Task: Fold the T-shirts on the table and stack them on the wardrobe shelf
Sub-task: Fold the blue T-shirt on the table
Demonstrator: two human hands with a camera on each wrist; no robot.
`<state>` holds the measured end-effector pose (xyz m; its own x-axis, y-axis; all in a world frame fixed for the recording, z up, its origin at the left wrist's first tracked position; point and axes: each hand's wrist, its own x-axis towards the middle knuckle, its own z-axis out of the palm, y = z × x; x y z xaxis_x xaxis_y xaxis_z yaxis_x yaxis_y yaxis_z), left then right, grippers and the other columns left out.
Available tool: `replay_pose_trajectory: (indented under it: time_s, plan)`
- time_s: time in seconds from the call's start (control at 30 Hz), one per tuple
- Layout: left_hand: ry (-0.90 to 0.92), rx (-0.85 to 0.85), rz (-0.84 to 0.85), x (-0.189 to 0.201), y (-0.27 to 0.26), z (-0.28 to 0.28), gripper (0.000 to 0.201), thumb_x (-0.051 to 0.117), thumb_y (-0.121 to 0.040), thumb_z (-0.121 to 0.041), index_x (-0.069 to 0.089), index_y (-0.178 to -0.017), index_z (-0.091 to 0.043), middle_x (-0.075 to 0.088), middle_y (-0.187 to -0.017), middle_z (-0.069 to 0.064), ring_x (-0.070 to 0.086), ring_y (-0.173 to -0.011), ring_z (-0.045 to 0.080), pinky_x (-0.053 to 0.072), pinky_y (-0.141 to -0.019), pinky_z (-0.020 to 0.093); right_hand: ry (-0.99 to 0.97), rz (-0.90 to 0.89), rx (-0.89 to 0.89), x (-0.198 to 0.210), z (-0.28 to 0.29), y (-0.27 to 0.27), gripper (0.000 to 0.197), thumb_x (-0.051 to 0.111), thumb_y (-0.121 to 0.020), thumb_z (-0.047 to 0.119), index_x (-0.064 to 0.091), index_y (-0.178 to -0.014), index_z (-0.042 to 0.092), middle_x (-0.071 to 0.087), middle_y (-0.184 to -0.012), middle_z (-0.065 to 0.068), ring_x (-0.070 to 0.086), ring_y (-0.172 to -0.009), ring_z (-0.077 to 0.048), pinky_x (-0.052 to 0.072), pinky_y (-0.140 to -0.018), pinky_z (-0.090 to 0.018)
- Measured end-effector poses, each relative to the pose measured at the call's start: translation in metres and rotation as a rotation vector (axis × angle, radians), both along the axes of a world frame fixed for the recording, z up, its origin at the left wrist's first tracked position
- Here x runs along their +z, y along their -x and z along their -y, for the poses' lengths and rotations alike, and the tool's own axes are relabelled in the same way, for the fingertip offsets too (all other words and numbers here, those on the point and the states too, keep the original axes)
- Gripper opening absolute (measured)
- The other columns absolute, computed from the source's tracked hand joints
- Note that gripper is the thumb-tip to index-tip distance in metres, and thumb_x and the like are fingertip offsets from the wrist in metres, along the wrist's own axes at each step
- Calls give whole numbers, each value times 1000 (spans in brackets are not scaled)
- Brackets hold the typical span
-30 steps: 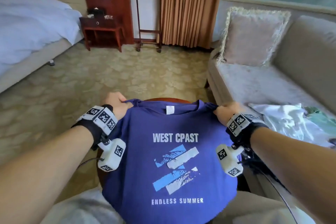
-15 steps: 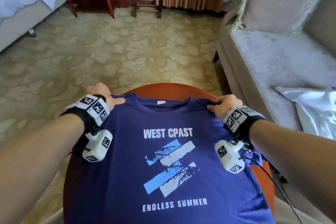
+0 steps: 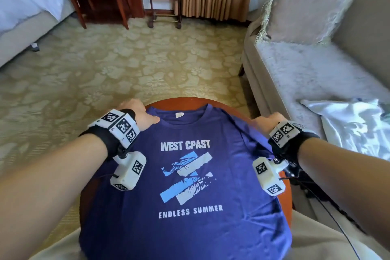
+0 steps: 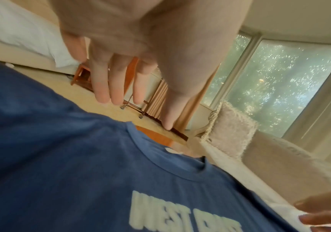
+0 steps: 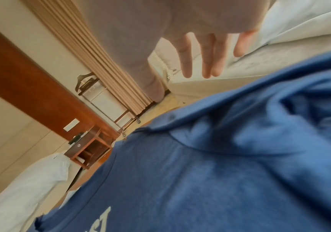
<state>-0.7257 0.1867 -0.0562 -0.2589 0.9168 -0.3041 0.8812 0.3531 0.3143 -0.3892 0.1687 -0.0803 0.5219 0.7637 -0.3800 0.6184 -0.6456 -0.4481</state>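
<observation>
The round reddish-brown wooden surface [image 3: 185, 102] lies under both hands and is nearly covered by the navy-blue cotton T-shirt with white "WEST CPAST" lettering [image 3: 185, 186], spread print-up with its collar on the far side between the hands and its hem spilling off the near rim toward the person; this flat, face-up lay seems meant to square the garment before any fold, so I judge the folding itself not yet begun. Only a thin arc of bare wood shows beyond the collar and a sliver under the right wrist, so the 2 sleeves have little support and likely hang over the sides. The left hand [image 3: 139, 115] rests at the shoulder beside the collar, and its wrist view shows the fingers [image 4: 101, 87] straight and spread, gripping nothing. The right hand [image 3: 267, 121] sits at the opposite shoulder, where the cloth is bunched into ridges; its fingers [image 5: 186, 62] are likewise extended and loose. Outside the right hand a grey sofa [image 3: 306, 82] stands close, carrying a crumpled white garment [image 3: 348, 124], whereas beyond the left hand the patterned carpet [image 3: 105, 65] leaves open room.
</observation>
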Motion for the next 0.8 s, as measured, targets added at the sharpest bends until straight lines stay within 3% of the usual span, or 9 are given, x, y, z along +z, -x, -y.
replay_pose_trajectory:
  time_s: [0.07, 0.13, 0.17, 0.23, 0.4, 0.5, 0.6, 0.73, 0.8]
  plan:
    - [63, -55, 62, 8, -22, 17, 56, 75, -76, -50, 64, -104, -3, 64, -98, 11, 62, -90, 29, 51, -78, 35, 27, -41, 11, 6, 23, -12, 46, 64, -78, 35, 63, -114, 7, 64, -116, -17, 62, -105, -36, 50, -87, -35]
    - [110, -143, 68, 14, -47, 36, 59, 71, -79, -54, 64, -109, -3, 63, -97, 5, 60, -87, 23, 50, -74, 31, 78, -41, 92, 8, 44, -22, 47, 64, -79, 35, 61, -121, 14, 64, -109, -12, 63, -98, -33, 48, -78, -34]
    - [117, -195, 82, 15, -59, 46, 59, 69, -82, -52, 64, -112, -2, 63, -100, 6, 61, -91, 23, 49, -77, 32, 110, -20, 133, 11, 54, -24, 47, 64, -76, 39, 61, -118, 18, 63, -96, -8, 63, -85, -29, 47, -72, -32]
    - [127, -255, 150, 5, -79, 59, 57, 72, -83, -46, 61, -119, -3, 62, -119, 10, 60, -108, 24, 47, -89, 32, 127, -34, 95, 8, 67, -24, 43, 70, -78, 40, 65, -109, 12, 60, -80, -5, 58, -69, -24, 44, -66, -29]
    - [93, -304, 214, -21, -108, 81, 70, 79, -74, -47, 51, -132, -21, 49, -136, 2, 52, -121, 20, 44, -99, 29, 120, -35, 86, -24, 68, -28, 34, 72, -80, 32, 70, -100, 5, 64, -76, -6, 62, -78, -26, 45, -69, -27]
    - [174, -338, 111, -29, -115, 83, 80, 78, -72, -50, 44, -139, -24, 36, -143, 3, 43, -129, 26, 41, -106, 39, 50, -94, 22, -29, 61, -37, 35, 64, -86, 26, 66, -113, 4, 67, -102, -13, 64, -98, -29, 43, -68, -27]
    - [229, -358, -44, -30, -118, 78, 82, 83, -67, -48, 46, -134, -20, 32, -140, 7, 37, -129, 33, 43, -103, 46, 13, -22, -24, -20, 46, -49, 39, 53, -93, 27, 61, -121, 1, 62, -124, -16, 58, -115, -32, 42, -68, -27]
    - [275, -308, -110, -31, -125, 65, 84, 88, -59, -47, 48, -127, -18, 29, -138, 9, 32, -130, 38, 44, -101, 51, -77, 88, 2, -8, 36, -64, 36, 51, -96, 22, 53, -130, 8, 59, -127, -10, 56, -119, -30, 48, -91, -30]
    - [272, -271, -103, -30, -132, 60, 80, 86, -56, -52, 49, -119, -20, 30, -137, 9, 31, -129, 39, 41, -102, 54, -90, -41, -114, -14, 33, -72, 40, 52, -95, 27, 53, -130, 6, 58, -127, -13, 56, -118, -31, 48, -97, -36]
